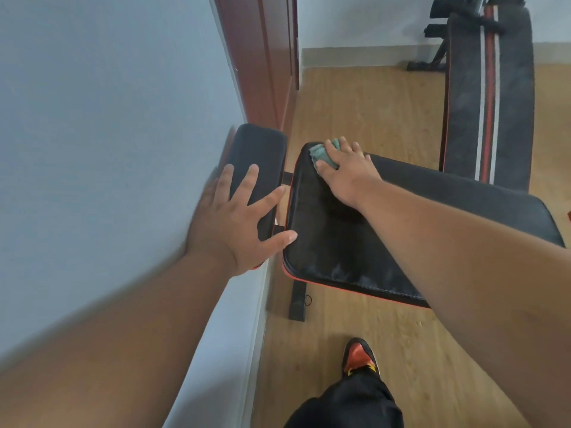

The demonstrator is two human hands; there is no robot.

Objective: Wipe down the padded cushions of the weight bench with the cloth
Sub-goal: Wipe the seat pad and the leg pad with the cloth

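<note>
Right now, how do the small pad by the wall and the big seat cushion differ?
The small pad is narrow and sits by the wall; the big seat cushion is much wider and shows dusty streaks. The left hand rests bare and spread on the small pad; the right hand presses a green cloth on the cushion. Both are black padding.

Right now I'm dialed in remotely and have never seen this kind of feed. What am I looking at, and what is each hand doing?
There is no machine here: a person wears a camera on the head, looking down at their own arms. The right hand presses a green cloth onto the far corner of the large black bench cushion. The left hand, fingers spread, rests on the smaller cushion beside the wall and holds nothing. A second bench stands behind, and a shoe shows on the wooden floor.
</note>
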